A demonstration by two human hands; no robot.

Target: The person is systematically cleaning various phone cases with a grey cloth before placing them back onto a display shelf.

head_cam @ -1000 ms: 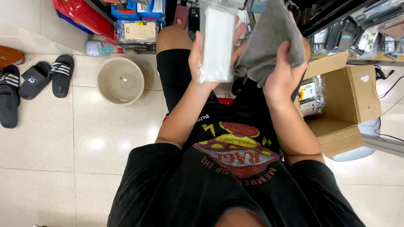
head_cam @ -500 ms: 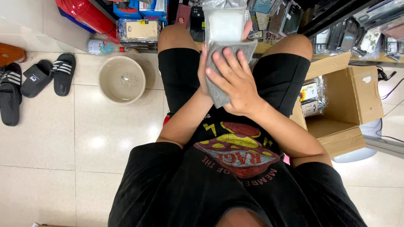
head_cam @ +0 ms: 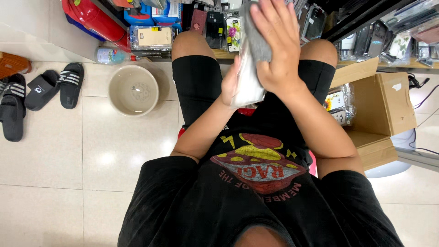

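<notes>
I sit with my knees apart, both hands raised in front of me. My left hand (head_cam: pixel 230 82) grips a clear-wrapped white packet (head_cam: pixel 249 84) from behind, held upright on edge. My right hand (head_cam: pixel 274 48) presses a grey cloth (head_cam: pixel 257 39) flat against the packet's front face, fingers spread and pointing up. The cloth covers the packet's upper part, and the packet hides most of my left hand's fingers.
A beige round basin (head_cam: pixel 133 90) stands on the tiled floor at my left, with black slippers (head_cam: pixel 43 89) beyond it. An open cardboard box (head_cam: pixel 382 107) holding packaged phone cases sits at my right. Shelves of phone cases (head_cam: pixel 215 25) fill the front.
The right hand, which held the cloth beside the packet, laid it on the packet's front and has slid it upward. The packet has turned more edge-on.
</notes>
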